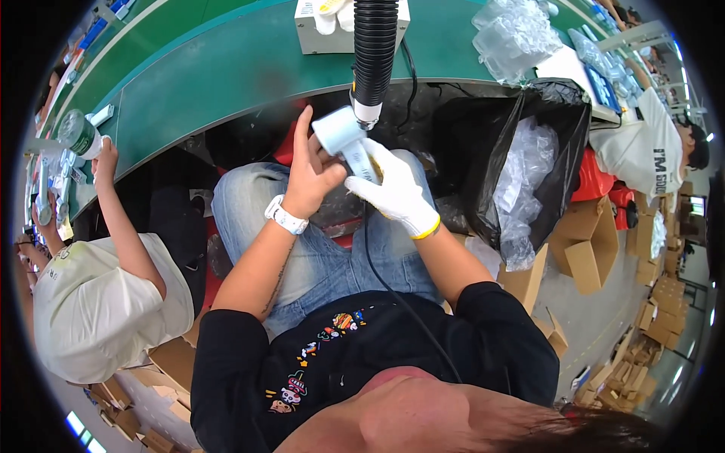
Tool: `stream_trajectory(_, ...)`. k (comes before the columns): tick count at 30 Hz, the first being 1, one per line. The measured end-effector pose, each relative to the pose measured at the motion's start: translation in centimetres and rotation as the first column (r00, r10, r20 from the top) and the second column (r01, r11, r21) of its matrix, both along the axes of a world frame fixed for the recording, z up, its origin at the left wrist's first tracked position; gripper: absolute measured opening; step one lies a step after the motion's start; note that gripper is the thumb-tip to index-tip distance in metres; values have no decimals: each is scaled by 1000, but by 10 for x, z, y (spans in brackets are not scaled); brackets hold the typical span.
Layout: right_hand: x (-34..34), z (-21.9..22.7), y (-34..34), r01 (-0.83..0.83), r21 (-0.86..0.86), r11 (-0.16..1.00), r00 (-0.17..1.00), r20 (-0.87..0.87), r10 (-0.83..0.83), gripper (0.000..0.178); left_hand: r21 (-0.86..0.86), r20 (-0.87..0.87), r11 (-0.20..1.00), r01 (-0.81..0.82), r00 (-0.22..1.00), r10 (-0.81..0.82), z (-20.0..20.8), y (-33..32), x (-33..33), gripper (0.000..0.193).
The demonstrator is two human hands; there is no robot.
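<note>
A pale blue handheld device (339, 130) with a round, cylindrical head and a short handle is tilted over my lap, below the table edge. My right hand (394, 192), in a white glove with a yellow cuff, is closed around its handle. Bare, with a white watch at the wrist, my left hand (308, 170) is up against the left side of the head; its fingers are spread, partly hidden behind it. Just above the device ends a black corrugated hose (375, 53) with a metal tip (366, 113); whether they touch I cannot tell.
A green table (226, 83) curves across the front, bearing a pale box-shaped unit (325, 38) and clear plastic packaging (513, 41). At right hangs a black bag (483, 174) with clear plastic inside, near open cartons (585, 249). A co-worker (106, 302) sits at left. A dark cord (400, 298) crosses my lap.
</note>
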State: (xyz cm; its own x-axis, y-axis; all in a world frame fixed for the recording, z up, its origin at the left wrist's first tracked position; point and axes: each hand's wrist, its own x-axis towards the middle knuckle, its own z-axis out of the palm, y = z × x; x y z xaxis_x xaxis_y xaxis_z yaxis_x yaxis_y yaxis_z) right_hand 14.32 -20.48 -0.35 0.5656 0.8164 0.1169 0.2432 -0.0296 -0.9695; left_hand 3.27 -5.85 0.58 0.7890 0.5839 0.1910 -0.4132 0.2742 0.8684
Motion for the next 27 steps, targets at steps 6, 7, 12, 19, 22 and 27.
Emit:
stream_trajectory(6, 14, 8, 1, -93, 129, 987, 416, -896, 156, 61, 27, -214, 994, -102, 971, 105, 2, 15, 4, 81)
stream_trajectory(7, 10, 8, -5, -91, 180, 979, 314, -928, 200, 64, -79, -209, 987, -141, 970, 122, 2, 16, 2, 80)
stream_trajectory(12, -2, -6, -21, -112, 329, 938, -45, -944, 326, 70, -147, -175, 974, -174, 973, 147, -1, 14, 0, 79)
stream_trajectory(19, -2, -20, -12, -52, 491, 870, -266, -846, 462, 65, -106, -109, 975, -193, 977, 182, -6, 17, 1, 81)
stream_trajectory(22, -2, -15, -13, -48, 521, 852, -297, -822, 486, 61, -202, -88, 972, -120, 991, 104, -3, 28, -4, 75)
stream_trajectory(27, 7, 4, -19, -60, 41, 997, 974, -217, 68, 60, -159, -305, 987, 9, 951, -58, 1, 58, -22, 58)
